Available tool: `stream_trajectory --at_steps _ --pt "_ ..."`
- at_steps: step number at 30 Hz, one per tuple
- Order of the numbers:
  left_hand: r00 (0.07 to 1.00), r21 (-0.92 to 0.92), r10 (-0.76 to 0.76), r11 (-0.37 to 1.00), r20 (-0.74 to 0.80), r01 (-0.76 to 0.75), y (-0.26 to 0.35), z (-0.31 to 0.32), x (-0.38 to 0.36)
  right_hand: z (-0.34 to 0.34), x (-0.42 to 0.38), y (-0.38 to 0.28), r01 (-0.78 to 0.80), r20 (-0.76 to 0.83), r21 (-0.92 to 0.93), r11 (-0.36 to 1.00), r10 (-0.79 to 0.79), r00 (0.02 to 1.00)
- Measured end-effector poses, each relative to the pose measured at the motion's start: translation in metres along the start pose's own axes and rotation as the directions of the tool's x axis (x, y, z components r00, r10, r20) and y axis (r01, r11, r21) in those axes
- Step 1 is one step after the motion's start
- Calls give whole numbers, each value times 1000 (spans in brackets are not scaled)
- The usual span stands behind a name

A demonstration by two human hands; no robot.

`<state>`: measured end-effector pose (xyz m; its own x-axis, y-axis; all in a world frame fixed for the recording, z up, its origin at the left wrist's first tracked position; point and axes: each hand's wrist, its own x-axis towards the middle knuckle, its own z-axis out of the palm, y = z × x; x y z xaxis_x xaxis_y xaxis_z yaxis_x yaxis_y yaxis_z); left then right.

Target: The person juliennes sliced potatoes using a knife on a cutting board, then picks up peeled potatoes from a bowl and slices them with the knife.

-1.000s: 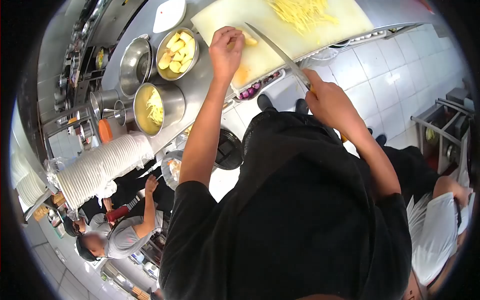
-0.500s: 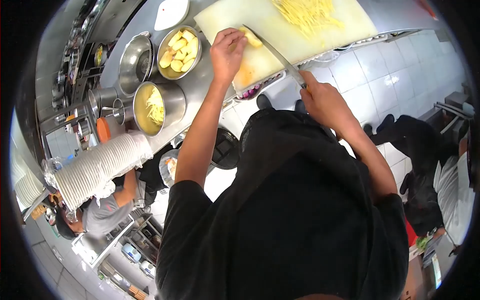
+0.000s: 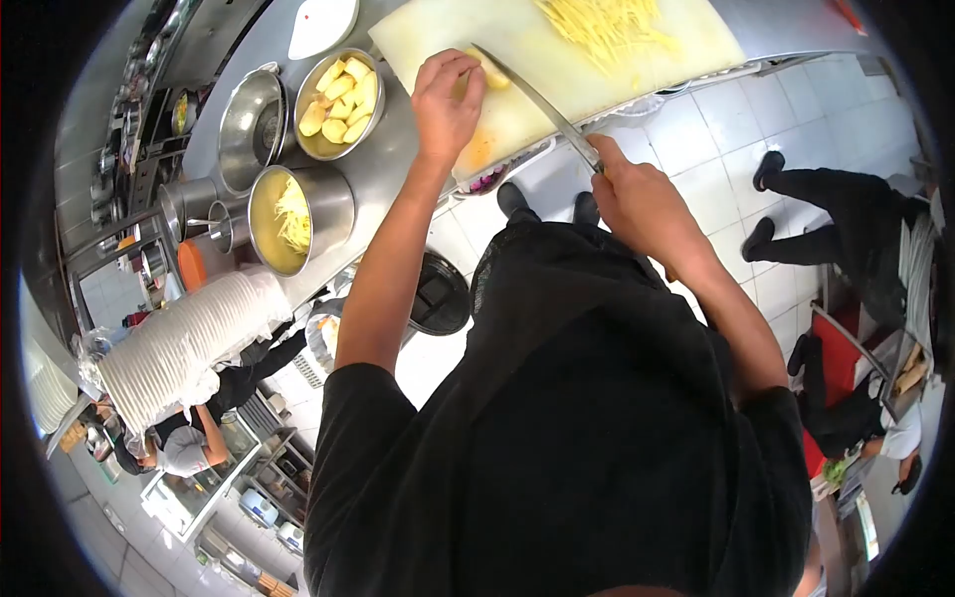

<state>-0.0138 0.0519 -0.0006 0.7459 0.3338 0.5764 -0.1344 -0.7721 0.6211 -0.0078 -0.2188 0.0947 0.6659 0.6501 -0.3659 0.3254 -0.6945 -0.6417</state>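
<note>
My left hand (image 3: pixel 446 107) rests on the white cutting board (image 3: pixel 413 35), its curled fingers holding down a peeled potato piece (image 3: pixel 491 74). In my right hand (image 3: pixel 647 207) is the handle of a long kitchen knife (image 3: pixel 545 111). Its blade slants across the board, with the tip beside the potato and close to my left fingers. Pale yellow potato strips (image 3: pixel 607 28) lie piled at the far side of the board. To the left, peeled potatoes (image 3: pixel 341 99) fill a metal bowl, and a steel pot (image 3: pixel 333 207) contains more strips in yellowish liquid.
An empty-looking steel bowl (image 3: pixel 239 134) and a white dish (image 3: pixel 323 25) stand left of the board. A wrapped stack of plates (image 3: pixel 189 343) is at the lower left. Co-workers appear at right, one in black trousers (image 3: pixel 836 214), and at lower left (image 3: pixel 184 450).
Both hands stay on the potato and the knife, with the blade shifted slightly. The view has moved a little. At right, co-workers have changed position, and more of a red object shows.
</note>
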Motion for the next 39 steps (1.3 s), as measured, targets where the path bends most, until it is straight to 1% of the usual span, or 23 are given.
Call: stream_trajectory --at_steps 4,7,9,13,16,19,22,28,34,39 --pt "999 30 13 999 35 -14 0 -2 1 -11 -13 -6 4 -10 -21 1000 -4 1000" --pt "997 43 30 999 72 -34 1 -7 3 -20 -22 -10 2 37 -20 1000 -1 999" --pt "995 45 36 998 95 -41 1 -10 3 -22 -26 -9 16 33 0 1000 -16 999" --pt "993 86 75 993 90 -83 2 -8 3 -21 -28 -8 24 29 10 1000 -24 999" --pt "991 103 90 990 98 -100 1 -9 3 -23 -28 -10 -6 68 26 1000 4 998" --pt "991 105 97 989 93 -107 3 -9 2 -21 -27 -9 -30 79 -19 999 31 996" --pt "992 94 98 990 80 -105 2 -9 2 -21 -24 -5 -24 103 -15 1000 26 994" --pt "992 90 109 989 64 -114 2 -8 1 -20 -20 -4 -24 142 -124 992 41 989" --pt "990 93 128 987 63 -134 5 -10 4 -8 -3 -4 -11 140 -86 996 23 990" --pt "989 106 134 985 55 -139 1 -8 3 12 25 0 34 104 -27 999 -31 994"
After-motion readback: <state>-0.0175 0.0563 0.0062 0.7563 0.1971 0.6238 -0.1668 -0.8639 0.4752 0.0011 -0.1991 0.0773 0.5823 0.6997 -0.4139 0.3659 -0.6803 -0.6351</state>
